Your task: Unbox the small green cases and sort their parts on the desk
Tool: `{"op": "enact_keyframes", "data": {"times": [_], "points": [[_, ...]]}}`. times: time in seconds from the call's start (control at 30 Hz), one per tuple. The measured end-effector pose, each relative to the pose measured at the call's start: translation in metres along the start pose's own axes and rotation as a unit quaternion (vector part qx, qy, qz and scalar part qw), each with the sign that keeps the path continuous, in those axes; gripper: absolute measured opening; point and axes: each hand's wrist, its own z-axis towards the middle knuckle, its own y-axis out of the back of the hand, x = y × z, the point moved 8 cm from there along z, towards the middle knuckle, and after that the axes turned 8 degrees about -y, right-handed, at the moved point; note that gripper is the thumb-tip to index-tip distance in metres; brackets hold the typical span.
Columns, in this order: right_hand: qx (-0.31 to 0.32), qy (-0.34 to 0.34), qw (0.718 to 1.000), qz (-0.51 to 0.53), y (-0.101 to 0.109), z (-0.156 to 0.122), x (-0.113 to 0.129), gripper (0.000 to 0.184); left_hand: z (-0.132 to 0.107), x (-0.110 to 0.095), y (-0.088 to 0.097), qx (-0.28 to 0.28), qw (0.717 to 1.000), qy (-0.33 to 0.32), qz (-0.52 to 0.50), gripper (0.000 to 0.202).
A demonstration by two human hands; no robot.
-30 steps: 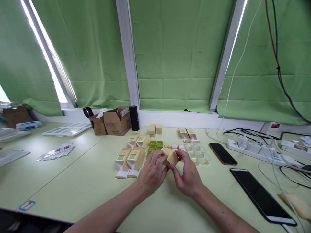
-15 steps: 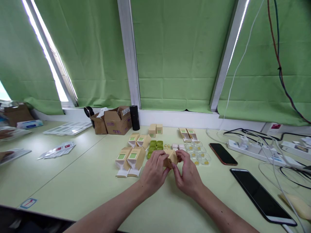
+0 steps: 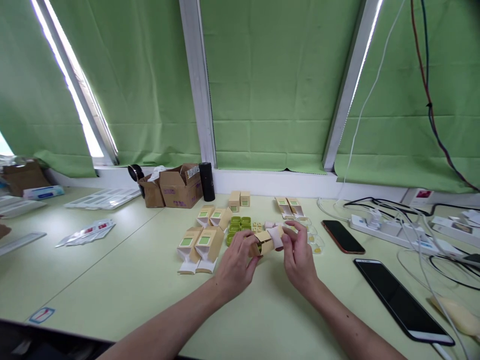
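Note:
A small tan cardboard box (image 3: 264, 245) is held above the table, tilted, with its end open. My left hand (image 3: 233, 266) is closed around the box's left side. My right hand (image 3: 301, 261) pinches the white-lined flap (image 3: 276, 237) at its right end and bends it outward. The inside of the box is mostly dark and its contents cannot be made out. Left of my hands stand several open tan boxes (image 3: 210, 245) with green labels. Just beyond them are green square cups (image 3: 235, 228), small yellowish pieces (image 3: 257, 226) and clear plastic cups (image 3: 317, 243), partly hidden by my right hand.
Closed tan boxes (image 3: 245, 199) and two opened ones (image 3: 294, 207) stand further back. Two phones (image 3: 403, 300) and a power strip (image 3: 386, 229) with cables lie at the right. Cartons (image 3: 182, 187) and a black cylinder (image 3: 207, 182) stand by the wall.
The box's end flap has been pulled open, showing its white inside. My right hand has moved a little to the right with the flap; my left hand still holds the box.

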Motion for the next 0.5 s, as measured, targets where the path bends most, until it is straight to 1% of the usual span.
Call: {"op": "enact_keyframes", "data": {"times": [0.07, 0.13, 0.2, 0.27, 0.37, 0.43, 0.5], "points": [[-0.030, 0.020, 0.999, 0.005, 0.007, 0.004, 0.000, 0.028, 0.000, 0.002, -0.001, 0.009, 1.000, 0.010, -0.003, 0.038], [-0.066, 0.060, 0.996, -0.023, 0.015, 0.008, 0.004, 0.029, 0.000, 0.003, -0.001, 0.014, 1.000, 0.021, -0.001, 0.037], [-0.097, 0.112, 0.987, -0.066, 0.021, 0.010, 0.010, 0.030, 0.000, 0.003, -0.002, 0.019, 0.999, 0.028, 0.003, 0.043], [-0.117, 0.171, 0.973, -0.105, 0.024, 0.008, 0.018, 0.030, -0.001, 0.003, -0.003, 0.026, 0.999, 0.031, 0.007, 0.053], [-0.123, 0.245, 0.952, -0.137, 0.022, 0.003, 0.025, 0.036, -0.001, 0.002, -0.004, 0.038, 0.999, 0.030, 0.011, 0.066], [-0.115, 0.264, 0.947, -0.141, 0.019, 0.001, 0.026, 0.042, -0.002, 0.002, -0.005, 0.042, 0.999, 0.030, 0.010, 0.070], [-0.100, 0.269, 0.948, -0.140, 0.016, -0.001, 0.026, 0.045, -0.003, 0.003, -0.006, 0.041, 0.999, 0.035, 0.006, 0.071]]}}
